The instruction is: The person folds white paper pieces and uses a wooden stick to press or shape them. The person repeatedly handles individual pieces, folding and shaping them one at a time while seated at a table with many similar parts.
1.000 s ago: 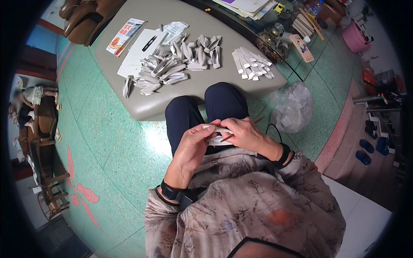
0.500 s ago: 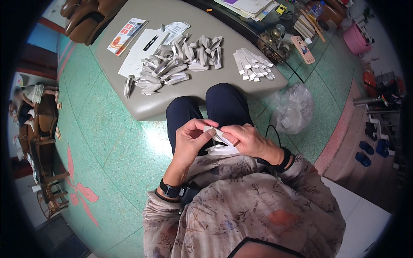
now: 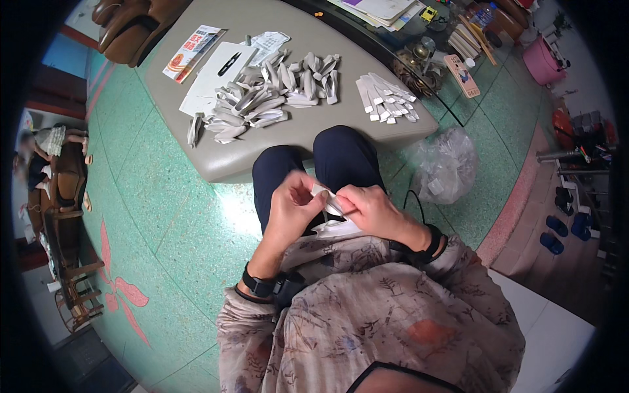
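Observation:
A folded white strip (image 3: pixel 338 228), paper-like or cloth-like, is held low over my lap. My left hand (image 3: pixel 293 204) pinches its upper end between thumb and fingers; those fingers are slightly blurred. On the other side, my right hand (image 3: pixel 375 211) grips the strip with curled fingers and thumb. Part of the strip loops below the hands, and the rest is hidden by my fingers. Beyond my knees, a heap of folded grey-and-white strips (image 3: pixel 246 108) lies on the grey padded bench (image 3: pixel 190 131). To its right is a fanned stack of flat white strips (image 3: pixel 386 98).
A booklet (image 3: pixel 190 56), a white sheet (image 3: pixel 203 88) and a black pen-like object (image 3: pixel 229 64) lie on the bench's left. A clear plastic bag (image 3: pixel 447 167) sits on the green floor at right. Slippers (image 3: pixel 557 226) and a pink bucket (image 3: pixel 545 62) stand farther right.
The fingers of my left hand have lifted and curled away a little from the strip's top, while its thumb stays on it. My right hand has shifted slightly along the strip.

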Available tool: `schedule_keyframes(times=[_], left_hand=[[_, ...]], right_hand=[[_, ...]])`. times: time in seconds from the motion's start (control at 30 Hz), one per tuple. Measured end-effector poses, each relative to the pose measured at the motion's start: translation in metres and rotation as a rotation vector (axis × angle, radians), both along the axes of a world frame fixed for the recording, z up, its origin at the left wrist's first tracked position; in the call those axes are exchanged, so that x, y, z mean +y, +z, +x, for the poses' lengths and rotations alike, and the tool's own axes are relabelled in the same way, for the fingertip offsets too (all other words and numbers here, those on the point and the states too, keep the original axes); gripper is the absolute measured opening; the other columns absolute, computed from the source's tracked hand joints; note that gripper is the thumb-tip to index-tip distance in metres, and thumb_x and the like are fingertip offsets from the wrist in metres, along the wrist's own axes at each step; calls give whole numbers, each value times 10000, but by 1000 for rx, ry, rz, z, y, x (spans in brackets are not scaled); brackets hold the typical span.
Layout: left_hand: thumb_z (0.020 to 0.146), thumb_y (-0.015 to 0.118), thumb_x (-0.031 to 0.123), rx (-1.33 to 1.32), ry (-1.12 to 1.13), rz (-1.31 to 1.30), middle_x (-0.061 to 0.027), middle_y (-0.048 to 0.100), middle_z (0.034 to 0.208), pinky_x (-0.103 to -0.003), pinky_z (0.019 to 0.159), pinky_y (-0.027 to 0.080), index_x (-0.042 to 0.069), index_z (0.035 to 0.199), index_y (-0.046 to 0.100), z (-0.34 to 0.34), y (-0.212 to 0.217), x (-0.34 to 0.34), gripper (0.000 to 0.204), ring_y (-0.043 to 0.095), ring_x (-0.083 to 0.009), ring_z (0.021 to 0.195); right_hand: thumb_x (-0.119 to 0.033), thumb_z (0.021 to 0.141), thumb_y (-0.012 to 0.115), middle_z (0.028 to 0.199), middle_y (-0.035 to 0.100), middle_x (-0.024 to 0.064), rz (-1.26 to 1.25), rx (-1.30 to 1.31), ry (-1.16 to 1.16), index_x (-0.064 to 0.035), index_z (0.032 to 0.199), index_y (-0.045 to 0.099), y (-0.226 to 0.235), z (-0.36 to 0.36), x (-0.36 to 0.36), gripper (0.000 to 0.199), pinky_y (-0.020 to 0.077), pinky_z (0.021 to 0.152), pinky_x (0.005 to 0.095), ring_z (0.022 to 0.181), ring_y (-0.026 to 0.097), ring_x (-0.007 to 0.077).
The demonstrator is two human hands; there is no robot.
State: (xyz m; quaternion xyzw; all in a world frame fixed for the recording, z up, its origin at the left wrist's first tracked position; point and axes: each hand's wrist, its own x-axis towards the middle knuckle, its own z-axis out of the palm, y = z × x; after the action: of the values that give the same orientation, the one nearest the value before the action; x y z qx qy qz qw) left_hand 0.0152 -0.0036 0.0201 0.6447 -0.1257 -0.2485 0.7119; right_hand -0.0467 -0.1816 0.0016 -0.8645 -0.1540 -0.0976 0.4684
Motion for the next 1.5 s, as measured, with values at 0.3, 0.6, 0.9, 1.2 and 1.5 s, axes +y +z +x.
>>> schedule_keyframes(times=[0.3, 0.6, 0.9, 1.2, 1.5], left_hand=[[840, 609, -38, 179, -326, 310, -69, 636, 841, -223, 610, 517, -56, 913, 629, 7, 1, 15, 77, 607, -86, 745], [910, 588, 92, 179, -182, 48, 16, 581, 803, -194, 649, 449, 5, 922, 591, -12, -18, 12, 88, 522, -52, 707], [957, 489, 217, -445, -20, 473, -193, 494, 693, -367, 536, 410, -17, 803, 500, -24, -13, -15, 280, 490, -358, 590], [1004, 391, 332, 46, 28, 140, 10, 495, 651, -247, 493, 365, 4, 856, 569, -20, -15, -15, 402, 417, -46, 581], [958, 507, 221, 587, -75, -430, -30, 586, 753, -204, 527, 461, 33, 1009, 521, 0, 3, -9, 196, 552, -95, 585]], right_hand=[[-128, 818, 689, 667, 555, -17, 285, 696, 203, 3, 793, 625, 8, 24, -56, 147, 384, 534, 219, 608, 469, 37], [-135, 828, 684, 693, 581, -29, 586, 507, -95, 13, 810, 636, -4, 28, -41, 157, 395, 577, 215, 643, 474, 29], [-140, 817, 687, 704, 622, 1, 483, 650, 55, 19, 765, 654, 1, 43, -28, 170, 434, 623, 230, 675, 520, 49], [-204, 886, 582, 738, 466, -26, 878, 694, 271, 19, 877, 625, 7, 37, -33, 228, 291, 497, 201, 612, 418, 25], [-3, 831, 626, 720, 551, -16, 569, 387, -14, 27, 874, 584, 11, 42, -22, 67, 429, 620, 210, 690, 478, 22]])
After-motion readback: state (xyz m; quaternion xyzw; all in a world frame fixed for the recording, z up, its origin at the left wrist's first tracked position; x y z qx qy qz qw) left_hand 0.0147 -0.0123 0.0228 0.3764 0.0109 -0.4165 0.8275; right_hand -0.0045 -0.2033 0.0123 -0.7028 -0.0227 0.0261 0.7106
